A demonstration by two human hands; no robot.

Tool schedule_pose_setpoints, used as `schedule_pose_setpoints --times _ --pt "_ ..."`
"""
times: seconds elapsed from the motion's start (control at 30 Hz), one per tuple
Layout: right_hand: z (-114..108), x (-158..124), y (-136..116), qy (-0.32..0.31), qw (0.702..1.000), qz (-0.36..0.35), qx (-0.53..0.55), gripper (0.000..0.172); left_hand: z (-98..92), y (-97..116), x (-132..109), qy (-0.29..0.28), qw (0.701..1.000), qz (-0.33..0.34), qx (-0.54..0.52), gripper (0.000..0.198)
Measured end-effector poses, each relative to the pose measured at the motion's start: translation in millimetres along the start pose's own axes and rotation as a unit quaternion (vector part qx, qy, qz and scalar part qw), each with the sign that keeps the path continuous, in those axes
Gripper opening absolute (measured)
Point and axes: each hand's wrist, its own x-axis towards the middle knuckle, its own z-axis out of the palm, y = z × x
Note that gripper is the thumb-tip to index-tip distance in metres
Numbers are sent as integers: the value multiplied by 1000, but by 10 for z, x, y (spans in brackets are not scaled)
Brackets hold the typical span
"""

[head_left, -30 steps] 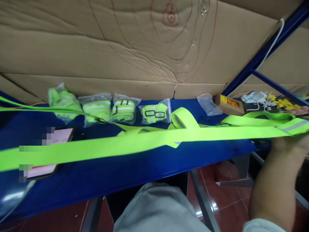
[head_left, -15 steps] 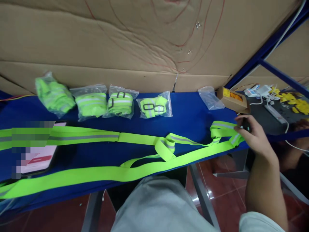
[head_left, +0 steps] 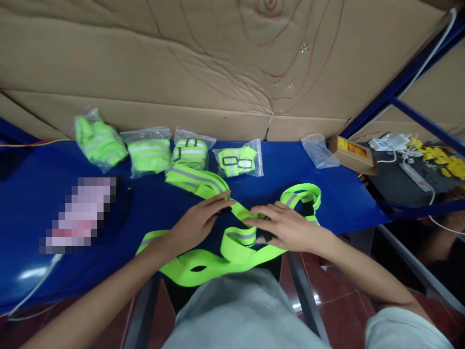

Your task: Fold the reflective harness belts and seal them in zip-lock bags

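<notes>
A long neon-yellow reflective strap (head_left: 238,237) with a grey stripe lies in loops along the table's front edge. My left hand (head_left: 198,218) is closed on a section of it near the middle, thumb and fingers pinching the band. Beside it, my right hand (head_left: 285,225) has its bent fingers on the same strap, just right of the left hand. Something dark shows under the fingers of both hands, too hidden to make out. One folded part of the strap reaches back toward the bagged straps, and another loop curls up behind my right hand.
Several clear bags of folded neon straps (head_left: 150,155) line the back against a cardboard panel (head_left: 127,58). A clear plastic bag (head_left: 319,151) and a small cardboard box (head_left: 352,154) are at the back right. A blurred-out phone (head_left: 82,208) with a white cable lies left.
My right hand has moved left from the table's right end to the middle. My left hand has come into view. The strap is pulled off the phone and gathered in the middle.
</notes>
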Motion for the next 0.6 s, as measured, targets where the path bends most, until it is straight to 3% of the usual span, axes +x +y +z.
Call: schedule_pose_setpoints --times 0.07,0.17,0.33,0.43,0.53,0.6 --pt "-15 -15 -54 -24 999 -41 12 37 128 -58 115 -19 998 20 61 61" --pt "-12 -121 -82 -30 997 -67 8 28 148 -142 147 -10 991 5 133 61" --pt "91 -306 -56 -34 998 -56 -11 39 67 -186 99 24 972 -91 214 55" --pt "65 -457 28 -44 999 -12 12 62 -11 -181 67 42 967 -122 221 55" --pt "-89 -705 174 45 993 87 72 80 -215 -183 -32 80 973 -164 138 47" --pt "-226 -908 269 145 976 147 68 69 -421 -180 -166 121 965 -215 85 40"
